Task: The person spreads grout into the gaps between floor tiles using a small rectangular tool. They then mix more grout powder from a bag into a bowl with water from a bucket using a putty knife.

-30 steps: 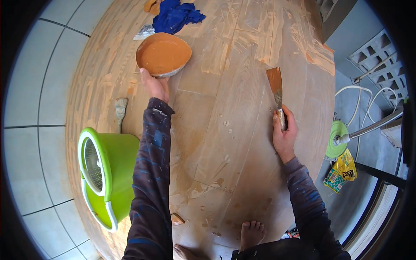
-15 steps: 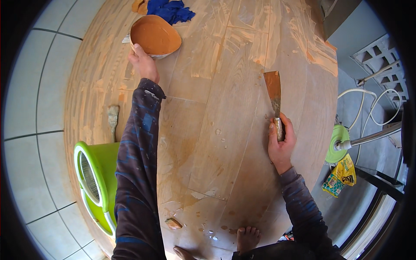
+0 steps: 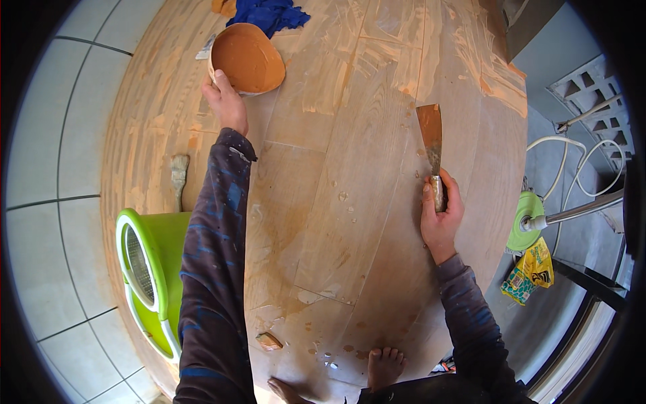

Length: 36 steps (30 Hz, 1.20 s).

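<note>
My left hand (image 3: 225, 102) reaches far forward and grips the near rim of a shallow bowl (image 3: 245, 57) filled with orange-brown paste, which rests on a big wooden panel (image 3: 336, 168) lying on the floor. My right hand (image 3: 441, 215) holds the handle of a putty knife (image 3: 431, 135); its wide blade, smeared with paste, points away from me and lies against the wood. Streaks of dried orange filler cover the panel. My bare feet (image 3: 383, 367) stand on its near edge.
A lime-green mop bucket (image 3: 151, 273) sits on the panel's left side, with a small brush (image 3: 178, 174) beyond it. A blue cloth (image 3: 269, 15) lies behind the bowl. At right are a green disc stand (image 3: 525, 219), white cables (image 3: 572, 161) and a yellow bag (image 3: 531, 269). Grey tiles (image 3: 54, 202) lie left.
My left arm has stretched further forward with the bowl, pushing it away toward the blue cloth. The right hand and putty knife have barely shifted on the wood.
</note>
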Each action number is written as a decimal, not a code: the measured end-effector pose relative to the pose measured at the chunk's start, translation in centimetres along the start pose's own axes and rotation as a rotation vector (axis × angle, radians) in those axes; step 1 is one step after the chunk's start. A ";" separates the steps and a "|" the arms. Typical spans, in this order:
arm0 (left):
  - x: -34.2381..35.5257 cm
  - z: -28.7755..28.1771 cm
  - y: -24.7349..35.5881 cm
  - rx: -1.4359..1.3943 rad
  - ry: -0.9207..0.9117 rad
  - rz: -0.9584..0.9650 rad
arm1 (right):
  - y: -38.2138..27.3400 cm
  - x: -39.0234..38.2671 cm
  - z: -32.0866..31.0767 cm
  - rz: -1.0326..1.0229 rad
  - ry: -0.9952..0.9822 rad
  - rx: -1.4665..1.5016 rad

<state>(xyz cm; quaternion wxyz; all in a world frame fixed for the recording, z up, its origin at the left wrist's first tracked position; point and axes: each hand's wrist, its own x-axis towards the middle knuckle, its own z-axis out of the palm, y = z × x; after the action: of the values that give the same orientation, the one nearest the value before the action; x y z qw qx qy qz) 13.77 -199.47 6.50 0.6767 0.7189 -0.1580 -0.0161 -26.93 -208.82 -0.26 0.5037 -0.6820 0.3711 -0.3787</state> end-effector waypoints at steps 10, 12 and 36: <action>-3.9 -6.4 -0.9 0.080 -0.044 0.025 | 0.1 -0.2 0.2 -0.012 0.012 -0.028; -4.8 -7.4 -0.6 0.112 -0.091 0.060 | 0.0 -0.3 0.2 0.029 0.025 0.000; -17.3 -20.0 3.6 0.494 -0.105 0.239 | 0.1 -1.0 0.2 0.043 0.038 0.009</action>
<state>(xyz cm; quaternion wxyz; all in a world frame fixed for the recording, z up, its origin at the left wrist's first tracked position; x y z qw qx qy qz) 1.35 -175.90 8.41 0.4687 0.8366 -0.2758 0.0655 -27.16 -207.88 -0.54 0.5079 -0.6641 0.3935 -0.3822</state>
